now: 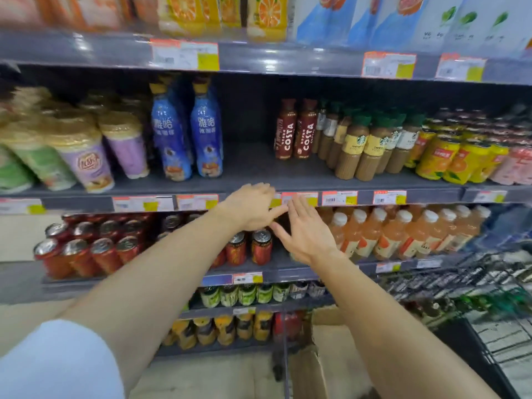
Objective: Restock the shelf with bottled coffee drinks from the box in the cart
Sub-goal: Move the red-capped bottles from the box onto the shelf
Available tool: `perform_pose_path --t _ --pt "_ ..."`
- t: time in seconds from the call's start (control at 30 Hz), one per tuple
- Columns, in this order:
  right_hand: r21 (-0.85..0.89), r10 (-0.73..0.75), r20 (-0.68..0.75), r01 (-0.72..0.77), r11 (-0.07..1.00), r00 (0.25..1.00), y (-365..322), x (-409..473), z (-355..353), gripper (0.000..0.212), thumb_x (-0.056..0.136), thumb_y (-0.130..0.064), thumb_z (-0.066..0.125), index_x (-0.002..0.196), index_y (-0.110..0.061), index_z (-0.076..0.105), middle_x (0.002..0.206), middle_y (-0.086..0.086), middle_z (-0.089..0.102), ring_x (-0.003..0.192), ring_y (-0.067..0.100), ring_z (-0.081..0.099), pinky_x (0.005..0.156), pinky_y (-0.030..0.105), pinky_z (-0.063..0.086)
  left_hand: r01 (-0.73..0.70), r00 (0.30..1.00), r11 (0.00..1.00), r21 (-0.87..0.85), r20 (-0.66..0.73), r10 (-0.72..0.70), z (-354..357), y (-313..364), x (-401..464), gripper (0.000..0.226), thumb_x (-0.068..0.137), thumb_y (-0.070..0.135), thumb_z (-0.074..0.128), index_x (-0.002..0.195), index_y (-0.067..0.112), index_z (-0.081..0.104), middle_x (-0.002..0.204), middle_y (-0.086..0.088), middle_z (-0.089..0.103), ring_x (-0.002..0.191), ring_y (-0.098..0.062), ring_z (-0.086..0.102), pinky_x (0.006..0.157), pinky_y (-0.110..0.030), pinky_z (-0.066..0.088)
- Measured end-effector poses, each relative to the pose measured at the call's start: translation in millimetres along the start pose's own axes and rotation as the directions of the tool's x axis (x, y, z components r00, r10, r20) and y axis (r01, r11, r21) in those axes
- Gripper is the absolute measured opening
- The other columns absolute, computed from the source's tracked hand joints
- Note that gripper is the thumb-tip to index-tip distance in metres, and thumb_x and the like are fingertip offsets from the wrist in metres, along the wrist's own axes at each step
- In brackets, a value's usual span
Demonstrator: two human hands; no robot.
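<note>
both bare hands, left hand [250, 207] and right hand [306, 233], empty, fingers spread, fingertips touching, costa bottles [296, 131] up beyond them on shelf [253, 168]

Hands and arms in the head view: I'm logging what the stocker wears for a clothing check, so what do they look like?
Both forearms are bare from elbow to wrist. The left hand and the right hand show no gloves, and no rings, watch or bracelet can be seen. The only clothing in view is a short white sleeve on the left upper arm. The right upper arm is out of frame.
</note>
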State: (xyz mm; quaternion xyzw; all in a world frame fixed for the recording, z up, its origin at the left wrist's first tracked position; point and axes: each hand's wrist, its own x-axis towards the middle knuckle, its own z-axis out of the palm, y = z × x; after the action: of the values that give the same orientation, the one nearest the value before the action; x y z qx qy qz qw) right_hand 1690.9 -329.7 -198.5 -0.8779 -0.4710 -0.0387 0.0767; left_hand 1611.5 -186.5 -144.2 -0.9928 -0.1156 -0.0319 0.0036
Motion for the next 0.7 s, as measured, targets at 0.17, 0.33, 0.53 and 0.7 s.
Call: perform_pose_path --t 0.17,0.33,0.53,0.7 --pt "-0.024 -0.027 0.152 0.031 0.999 0.988 -18 -61 17 0.079 0.099 -0.060 0.019 0.155 -0.005 0.009 0.164 0.010 0.000 0.151 0.019 -0.005 0.123 0.034 0.001 -0.035 0.999 0.995 0.091 0.026 0.033 43 18 -54 0.072 0.097 0.059 0.022 0.139 0.004 0.041 0.145 -0.016 0.043 0.134 -0.029 0.037 0.111 -0.042 0.030" --pt "-0.058 -0.013 0.252 0.028 0.998 0.968 -21 -111 43 0.077 0.100 -0.058 0.017 0.156 -0.005 0.006 0.164 0.011 -0.001 0.151 0.021 -0.005 0.122 0.034 0.002 0.008 0.992 1.000 0.018 0.123 -0.010 78 46 -100 0.075 0.098 0.059 0.017 0.150 0.005 0.023 0.157 -0.012 0.023 0.145 -0.024 0.019 0.117 -0.043 0.018" --pt "-0.012 0.060 0.375 -0.060 0.998 0.925 -3 -164 89 0.095 0.088 -0.072 -0.004 0.156 -0.006 0.010 0.164 0.012 0.006 0.151 0.022 -0.002 0.123 0.037 0.004 0.007 0.978 0.999 -0.039 0.207 0.001 123 77 -129 0.074 0.098 0.058 0.020 0.147 0.004 0.028 0.155 -0.013 0.029 0.143 -0.026 0.023 0.115 -0.045 0.022" --pt "0.028 0.141 0.424 -0.169 0.985 0.895 16 -198 96 0.080 0.099 -0.061 0.016 0.156 -0.006 0.007 0.164 0.010 0.002 0.151 0.020 -0.004 0.121 0.033 -0.001 -0.055 0.968 0.995 -0.078 0.240 0.072 146 104 -119 0.073 0.098 0.058 0.021 0.147 0.004 0.029 0.155 -0.012 0.029 0.144 -0.025 0.023 0.116 -0.043 0.021"
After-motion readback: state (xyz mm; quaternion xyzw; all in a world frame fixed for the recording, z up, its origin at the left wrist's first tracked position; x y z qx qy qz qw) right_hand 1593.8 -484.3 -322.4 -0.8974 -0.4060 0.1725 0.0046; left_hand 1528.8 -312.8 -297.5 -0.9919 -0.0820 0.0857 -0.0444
